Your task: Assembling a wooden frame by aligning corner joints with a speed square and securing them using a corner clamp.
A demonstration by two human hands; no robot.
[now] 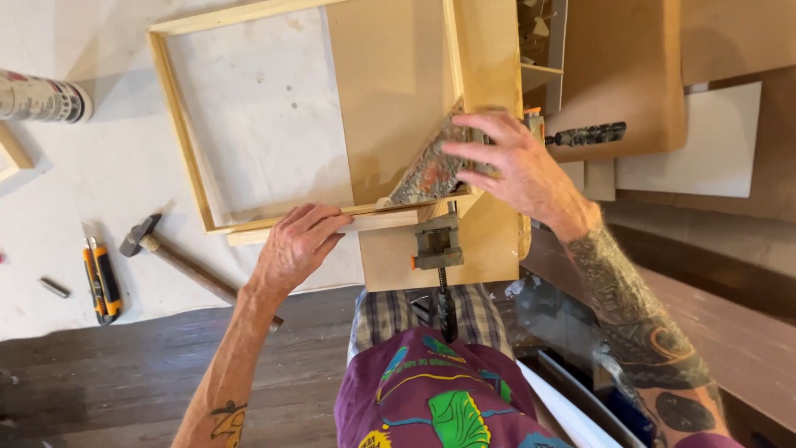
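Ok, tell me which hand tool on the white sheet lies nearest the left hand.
The hammer: its wooden handle runs toward the left hand and ends near that wrist. The yellow and black utility knife and the small dark metal piece lie farther left.

Counted on the work surface: one wooden frame of light strips, one corner clamp at its near right corner, one hammer with a wooden handle, two orange-and-black utility knives lying side by side, one small grey metal piece, and one printed cylindrical tube. Two hands in view: left hand and right hand.
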